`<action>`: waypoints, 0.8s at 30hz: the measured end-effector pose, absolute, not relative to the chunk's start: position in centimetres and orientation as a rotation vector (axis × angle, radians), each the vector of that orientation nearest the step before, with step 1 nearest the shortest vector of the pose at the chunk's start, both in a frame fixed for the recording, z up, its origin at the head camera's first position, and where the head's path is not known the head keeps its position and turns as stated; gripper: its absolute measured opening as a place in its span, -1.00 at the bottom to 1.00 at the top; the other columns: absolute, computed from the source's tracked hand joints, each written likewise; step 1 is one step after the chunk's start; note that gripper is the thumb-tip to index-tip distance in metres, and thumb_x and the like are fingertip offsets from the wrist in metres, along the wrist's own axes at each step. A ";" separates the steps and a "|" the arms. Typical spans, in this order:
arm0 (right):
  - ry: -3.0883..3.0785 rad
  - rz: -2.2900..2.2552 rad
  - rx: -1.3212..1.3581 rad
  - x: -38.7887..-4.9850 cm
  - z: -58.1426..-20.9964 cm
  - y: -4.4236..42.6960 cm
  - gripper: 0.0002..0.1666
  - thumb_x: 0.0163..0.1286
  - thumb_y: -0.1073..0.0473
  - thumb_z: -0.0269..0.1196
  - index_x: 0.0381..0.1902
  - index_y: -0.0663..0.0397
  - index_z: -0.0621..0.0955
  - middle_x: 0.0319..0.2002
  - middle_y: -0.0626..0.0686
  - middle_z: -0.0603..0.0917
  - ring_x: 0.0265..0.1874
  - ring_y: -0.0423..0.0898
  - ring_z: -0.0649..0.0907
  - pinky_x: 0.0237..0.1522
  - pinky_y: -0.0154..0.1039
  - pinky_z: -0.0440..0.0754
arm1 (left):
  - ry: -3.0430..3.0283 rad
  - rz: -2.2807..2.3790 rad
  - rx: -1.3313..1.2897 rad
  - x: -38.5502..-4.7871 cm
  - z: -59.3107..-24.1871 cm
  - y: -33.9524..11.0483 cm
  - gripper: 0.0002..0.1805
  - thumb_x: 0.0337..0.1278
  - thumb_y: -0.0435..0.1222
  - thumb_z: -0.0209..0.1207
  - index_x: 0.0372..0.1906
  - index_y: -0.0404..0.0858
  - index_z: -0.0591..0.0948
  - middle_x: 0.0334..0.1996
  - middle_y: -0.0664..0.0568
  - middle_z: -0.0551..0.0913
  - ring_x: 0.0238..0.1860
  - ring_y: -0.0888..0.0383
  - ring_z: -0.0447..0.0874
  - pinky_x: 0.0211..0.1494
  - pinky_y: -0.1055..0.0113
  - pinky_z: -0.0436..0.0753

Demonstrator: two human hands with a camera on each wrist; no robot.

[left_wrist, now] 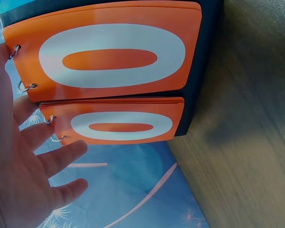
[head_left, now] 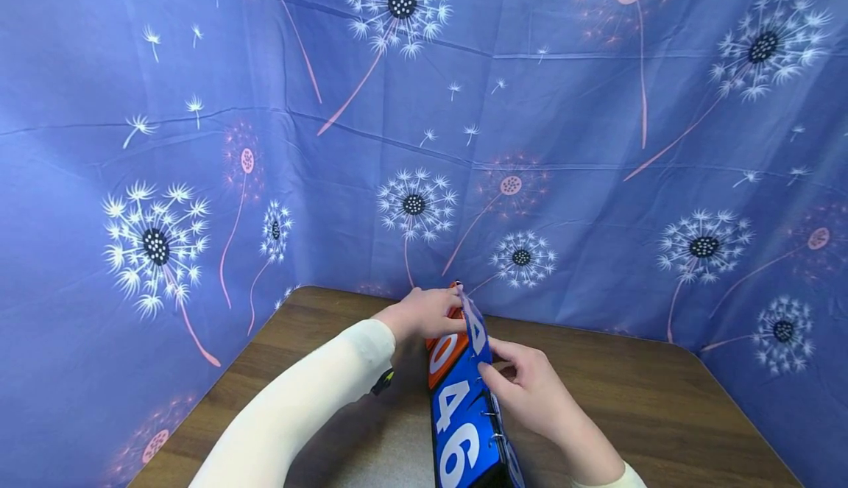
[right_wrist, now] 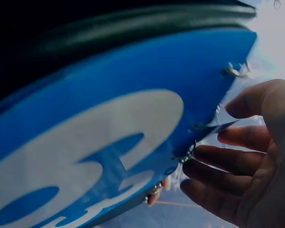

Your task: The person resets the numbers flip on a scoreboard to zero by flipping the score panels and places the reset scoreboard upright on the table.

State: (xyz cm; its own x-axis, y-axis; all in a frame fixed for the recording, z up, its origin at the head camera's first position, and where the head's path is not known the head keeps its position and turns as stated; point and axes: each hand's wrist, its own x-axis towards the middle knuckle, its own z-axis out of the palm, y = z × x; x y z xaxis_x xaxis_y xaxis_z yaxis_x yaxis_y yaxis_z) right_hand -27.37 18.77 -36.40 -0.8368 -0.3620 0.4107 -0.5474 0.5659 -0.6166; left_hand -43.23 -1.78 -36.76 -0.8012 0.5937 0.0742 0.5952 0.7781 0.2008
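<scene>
A tabletop flip scoreboard [head_left: 457, 414] stands on the table with ring-bound number cards, blue ones showing 4 and 6 and orange ones [left_wrist: 109, 54] showing 0. One blue number card [head_left: 475, 330] is lifted over the top on its rings. My left hand [head_left: 427, 313] is at the far end beside the rings; in the left wrist view its fingers are spread and mostly straight. My right hand [head_left: 533, 389] pinches the edge of a blue card between thumb and forefinger; its other fingers [right_wrist: 223, 159] extend loosely behind the rings.
The scoreboard stands on a brown wooden table [head_left: 629, 392]. A greyish patch [head_left: 384, 451] lies at the near side. Blue dandelion-print cloth [head_left: 563, 120] hangs behind and along both sides of the table.
</scene>
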 end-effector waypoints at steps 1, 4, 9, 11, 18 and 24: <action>-2.562 1.082 0.788 -27.4 -36.4 18.5 -0.58 0.48 0.16 0.28 0.26 0.05 0.67 0.07 0.08 0.79 -0.11 -0.11 0.81 -0.19 -0.34 0.77 | -2.960 -0.340 -0.992 -43.3 -36.7 -1.8 -0.23 0.30 0.44 -0.05 0.52 0.26 0.37 0.65 0.15 0.16 0.62 0.01 0.24 0.54 -0.47 0.09; -2.578 0.907 0.825 -27.4 -36.5 18.0 -0.59 0.43 0.14 0.33 0.21 -0.10 0.71 0.14 -0.02 0.77 0.00 -0.09 0.78 -0.14 -0.29 0.77 | -2.968 -0.358 -1.009 -43.4 -36.8 -1.7 -0.21 0.28 0.46 -0.05 0.53 0.27 0.36 0.65 0.16 0.15 0.62 0.01 0.23 0.54 -0.47 0.09; -2.614 0.654 0.884 -27.8 -36.2 17.6 -0.70 0.35 0.10 0.39 0.03 -0.23 0.79 0.01 -0.20 0.80 0.03 -0.16 0.73 0.02 -0.08 0.75 | -2.940 -0.364 -1.032 -43.4 -36.7 -2.1 -0.21 0.29 0.45 -0.06 0.54 0.26 0.36 0.65 0.14 0.16 0.58 -0.03 0.32 0.50 -0.50 0.15; -2.622 0.587 0.920 -28.0 -35.9 17.7 -0.71 0.34 0.10 0.39 0.01 -0.25 0.80 -0.01 -0.22 0.80 0.04 -0.17 0.71 0.07 -0.02 0.73 | -2.944 -0.386 -1.034 -43.3 -36.6 -2.1 -0.21 0.28 0.46 -0.06 0.54 0.28 0.35 0.65 0.14 0.14 0.58 -0.04 0.31 0.49 -0.52 0.12; -2.627 0.594 0.994 -28.3 -35.5 18.2 -0.71 0.32 0.16 0.39 -0.01 -0.21 0.80 -0.02 -0.22 0.80 0.04 -0.16 0.72 0.08 0.02 0.72 | -3.034 -0.561 -1.021 -43.3 -36.6 -2.5 -0.19 0.21 0.49 -0.01 0.55 0.39 0.27 0.69 0.17 0.00 0.65 -0.07 0.13 0.54 -0.53 -0.09; -2.612 0.515 1.130 -28.5 -35.4 18.4 -0.75 0.29 0.18 0.40 -0.08 -0.18 0.82 -0.03 -0.20 0.80 0.06 -0.14 0.70 0.13 0.02 0.70 | -3.056 -0.528 -1.073 -43.6 -36.5 -2.8 -0.20 0.25 0.50 -0.09 0.56 0.42 0.21 0.70 0.23 -0.06 0.65 -0.08 0.13 0.56 -0.41 0.12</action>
State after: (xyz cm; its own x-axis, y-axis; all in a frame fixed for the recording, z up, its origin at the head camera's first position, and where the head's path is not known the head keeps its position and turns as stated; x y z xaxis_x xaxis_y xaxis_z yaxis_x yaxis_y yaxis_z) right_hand -28.54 18.43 -35.35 -0.6683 -0.6509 0.3600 -0.7389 0.6368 -0.2202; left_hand -43.61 -2.79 -36.49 -0.7773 0.6287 -0.0254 0.5837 0.7356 0.3438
